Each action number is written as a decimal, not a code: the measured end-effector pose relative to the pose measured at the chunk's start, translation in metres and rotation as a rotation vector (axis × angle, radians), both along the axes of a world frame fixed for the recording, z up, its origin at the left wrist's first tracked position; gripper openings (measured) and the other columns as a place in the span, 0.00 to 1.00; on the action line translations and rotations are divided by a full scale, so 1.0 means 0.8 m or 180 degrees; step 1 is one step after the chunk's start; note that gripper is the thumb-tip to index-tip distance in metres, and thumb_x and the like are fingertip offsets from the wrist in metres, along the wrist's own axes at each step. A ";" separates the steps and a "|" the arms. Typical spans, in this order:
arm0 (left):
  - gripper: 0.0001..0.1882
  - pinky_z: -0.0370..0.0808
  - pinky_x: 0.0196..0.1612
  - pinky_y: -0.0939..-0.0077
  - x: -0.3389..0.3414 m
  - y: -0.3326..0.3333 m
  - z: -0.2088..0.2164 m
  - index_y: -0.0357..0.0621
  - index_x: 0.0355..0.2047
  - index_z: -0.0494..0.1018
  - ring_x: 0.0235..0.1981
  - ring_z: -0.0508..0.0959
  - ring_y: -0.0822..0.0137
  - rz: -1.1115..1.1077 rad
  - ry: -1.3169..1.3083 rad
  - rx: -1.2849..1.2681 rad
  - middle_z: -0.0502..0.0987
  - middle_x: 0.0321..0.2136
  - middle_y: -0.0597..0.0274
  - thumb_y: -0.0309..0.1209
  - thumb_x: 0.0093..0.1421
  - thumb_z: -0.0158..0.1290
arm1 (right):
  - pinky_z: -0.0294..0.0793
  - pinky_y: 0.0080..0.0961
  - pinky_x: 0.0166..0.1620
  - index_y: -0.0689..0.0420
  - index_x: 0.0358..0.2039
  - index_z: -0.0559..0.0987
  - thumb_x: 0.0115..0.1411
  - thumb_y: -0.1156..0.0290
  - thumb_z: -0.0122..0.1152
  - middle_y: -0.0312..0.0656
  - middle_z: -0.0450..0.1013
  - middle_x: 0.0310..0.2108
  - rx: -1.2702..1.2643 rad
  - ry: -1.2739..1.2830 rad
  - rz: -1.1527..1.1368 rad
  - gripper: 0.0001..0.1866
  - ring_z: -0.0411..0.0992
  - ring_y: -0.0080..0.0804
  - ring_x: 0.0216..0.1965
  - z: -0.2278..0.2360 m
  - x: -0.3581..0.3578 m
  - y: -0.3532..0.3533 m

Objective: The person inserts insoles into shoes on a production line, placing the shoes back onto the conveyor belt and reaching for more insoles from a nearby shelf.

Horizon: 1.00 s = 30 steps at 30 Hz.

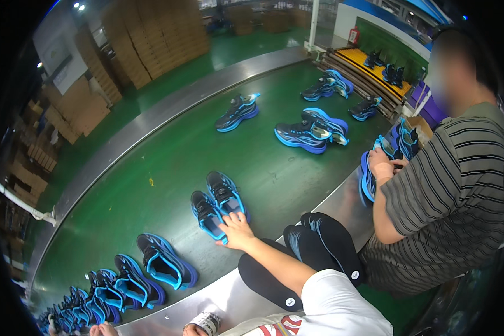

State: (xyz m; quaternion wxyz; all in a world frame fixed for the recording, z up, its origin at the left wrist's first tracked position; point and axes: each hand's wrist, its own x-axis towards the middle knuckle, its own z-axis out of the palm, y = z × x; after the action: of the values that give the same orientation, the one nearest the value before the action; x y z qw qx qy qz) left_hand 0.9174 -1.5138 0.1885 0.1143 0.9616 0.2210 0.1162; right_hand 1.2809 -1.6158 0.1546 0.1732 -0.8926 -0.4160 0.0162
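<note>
My right hand (pixel 238 230) reaches over the green belt and grips the heel openings of a pair of black and blue sneakers (pixel 208 213). Their toes point away from me. At the lower edge, only part of my left hand (pixel 191 330) shows. It is closed around a white, rounded object (pixel 208 321) with dark markings, whose kind I cannot make out. Beside my right forearm lie several black insoles (pixel 325 241), some with blue lines, at the belt's metal edge.
Sneakers (pixel 168 260) stand in a row along the near left edge. More sneakers (pixel 305 134) lie farther along the belt (pixel 168 193). At right, a co-worker in a striped shirt (pixel 439 185) handles a sneaker. Another person's fingers (pixel 103 330) show at lower left.
</note>
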 end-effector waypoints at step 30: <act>0.27 0.60 0.43 0.57 0.041 -0.019 0.014 0.43 0.43 0.61 0.41 0.62 0.49 0.0336 0.0672 -0.0070 0.61 0.39 0.47 0.46 0.48 0.50 | 0.44 0.45 0.55 0.55 0.36 0.73 0.42 0.42 0.55 0.46 0.62 0.45 -0.0193 0.0166 0.0214 0.30 0.52 0.41 0.53 -0.001 0.007 0.010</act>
State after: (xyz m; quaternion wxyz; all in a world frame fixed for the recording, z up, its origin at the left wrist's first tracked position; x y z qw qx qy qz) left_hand 0.9500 -1.5289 0.1997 0.0947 0.9541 0.2834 0.0177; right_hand 1.2865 -1.6080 0.1538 0.1562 -0.8822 -0.4405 0.0578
